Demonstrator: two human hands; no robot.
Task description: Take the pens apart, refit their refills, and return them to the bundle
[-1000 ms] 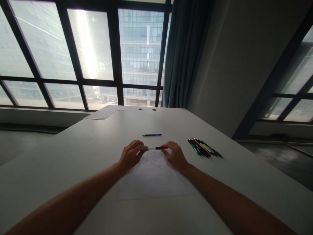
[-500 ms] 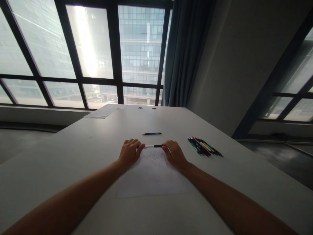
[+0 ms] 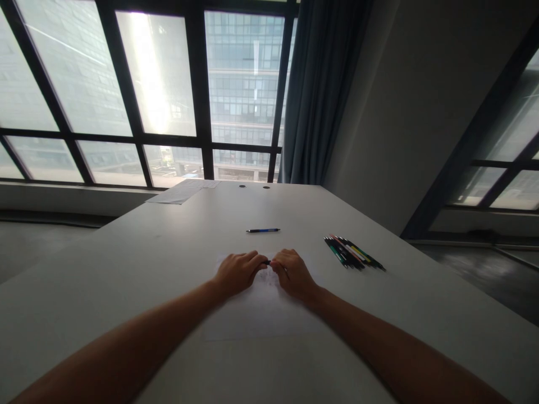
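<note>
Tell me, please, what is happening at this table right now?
A person sits at a white table, the left hand and right hand brought together over a sheet of paper, both closed on a pen of which only a short dark part shows between them. A blue pen lies further off, and a bunch of coloured pens lies to the right.

Both bare forearms stretch out forward and angle in toward each other. The left hand [image 3: 238, 272] and right hand [image 3: 292, 273] sit knuckles up, fingers curled under, with their fingertips pretty much meeting in the middle.
</note>
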